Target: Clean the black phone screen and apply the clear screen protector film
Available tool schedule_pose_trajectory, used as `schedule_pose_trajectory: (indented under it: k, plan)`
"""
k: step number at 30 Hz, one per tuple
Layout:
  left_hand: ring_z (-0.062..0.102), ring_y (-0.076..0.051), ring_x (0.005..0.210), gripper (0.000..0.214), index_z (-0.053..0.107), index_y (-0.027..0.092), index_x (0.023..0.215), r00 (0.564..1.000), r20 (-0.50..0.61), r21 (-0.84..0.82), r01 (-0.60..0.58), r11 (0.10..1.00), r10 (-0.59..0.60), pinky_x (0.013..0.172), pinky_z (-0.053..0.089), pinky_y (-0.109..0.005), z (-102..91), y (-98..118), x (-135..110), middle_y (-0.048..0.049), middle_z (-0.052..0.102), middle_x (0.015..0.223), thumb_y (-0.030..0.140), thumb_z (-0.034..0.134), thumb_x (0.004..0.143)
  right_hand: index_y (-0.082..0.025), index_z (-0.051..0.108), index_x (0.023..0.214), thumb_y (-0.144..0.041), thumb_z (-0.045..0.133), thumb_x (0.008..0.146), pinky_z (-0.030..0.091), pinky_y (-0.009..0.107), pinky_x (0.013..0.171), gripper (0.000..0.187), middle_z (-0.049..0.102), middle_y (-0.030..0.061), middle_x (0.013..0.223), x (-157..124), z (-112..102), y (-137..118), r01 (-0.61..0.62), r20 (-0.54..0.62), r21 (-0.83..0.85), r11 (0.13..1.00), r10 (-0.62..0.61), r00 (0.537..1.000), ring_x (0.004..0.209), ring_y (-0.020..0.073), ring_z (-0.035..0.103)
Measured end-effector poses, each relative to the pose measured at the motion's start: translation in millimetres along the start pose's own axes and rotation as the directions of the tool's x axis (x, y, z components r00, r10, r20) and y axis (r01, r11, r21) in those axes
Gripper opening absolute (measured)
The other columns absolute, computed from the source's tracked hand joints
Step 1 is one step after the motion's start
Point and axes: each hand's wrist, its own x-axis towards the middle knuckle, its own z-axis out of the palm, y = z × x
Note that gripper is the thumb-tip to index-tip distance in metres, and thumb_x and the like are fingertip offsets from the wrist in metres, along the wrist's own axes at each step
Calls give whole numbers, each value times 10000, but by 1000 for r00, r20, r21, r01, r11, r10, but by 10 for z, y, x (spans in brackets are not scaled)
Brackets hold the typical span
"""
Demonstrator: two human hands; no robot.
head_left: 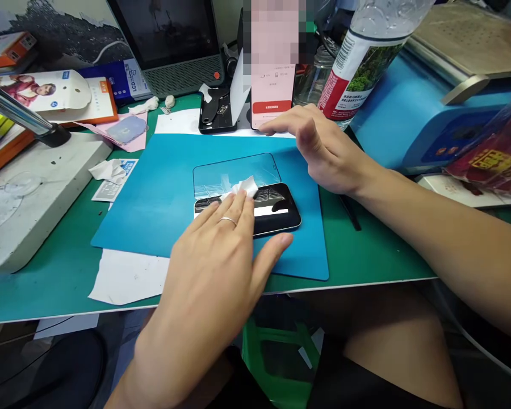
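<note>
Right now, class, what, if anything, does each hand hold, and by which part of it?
The left hand holds a white tissue by its near part, under the fingertips, over the black phone; no pinch shows. The right hand holds nothing visible.

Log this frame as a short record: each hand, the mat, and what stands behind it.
Left hand: fingers on a white tissue, over the dark phone
Right hand: raised near the pink-screened phone; contact unclear
Blue mat: bears the dark phone and a clear, dark-edged sheet
Behind mat: pink-screened phone, labelled bottle, screened device
</note>
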Motion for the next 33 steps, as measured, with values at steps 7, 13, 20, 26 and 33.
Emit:
schedule_pose_trajectory:
  k: [7,13,20,26,33]
  plan:
    - [638,-422,1335,642,603,43,1462,985,54,100,156,983,-162,1103,533,-611,-113,-360,-134,-234,663,1423,504,338,1104,-353,726,1273,-775,157,989,404,501,1211,764,718,44,1380,-3,-13,-32,-53,15,15,998,52,999,1361,290,574]
    - [544,-402,1437,671,579,10,1469,994,45,156,90,984,-98,1180,481,-589,-97,-374,-421,-262,613,1473,504,316,1099,-391,750,1224,-802,172,960,448,436,1164,757,751,23,1327,13,16,16,-29,-23,39,999,30,999,1322,278,611]
    - [552,-360,1432,597,585,54,1479,999,31,111,19,994,-23,1199,486,-558,-155,-306,-615,-205,596,1496,429,339,1084,-367,757,1218,-823,172,942,427,438,1185,792,747,32,1321,24,26,-32,-37,-14,49,998,37,999,1325,278,605]
    - [620,-373,1361,598,627,-27,1418,979,32,73,-205,976,204,1120,578,-495,-122,-4,-416,-240,620,1452,405,390,1078,-378,744,1190,-839,153,915,437,428,1181,798,743,24,1316,31,35,-14,-42,-15,42,998,43,999,1311,274,604]
    - [668,-389,1285,625,700,-61,1308,972,-32,52,-233,971,235,1049,620,-475,-39,424,-119,-269,663,1357,413,353,1094,-294,721,1118,-831,-6,909,384,483,1192,928,717,34,1238,19,54,-178,-41,73,-35,999,44,996,1327,273,571]
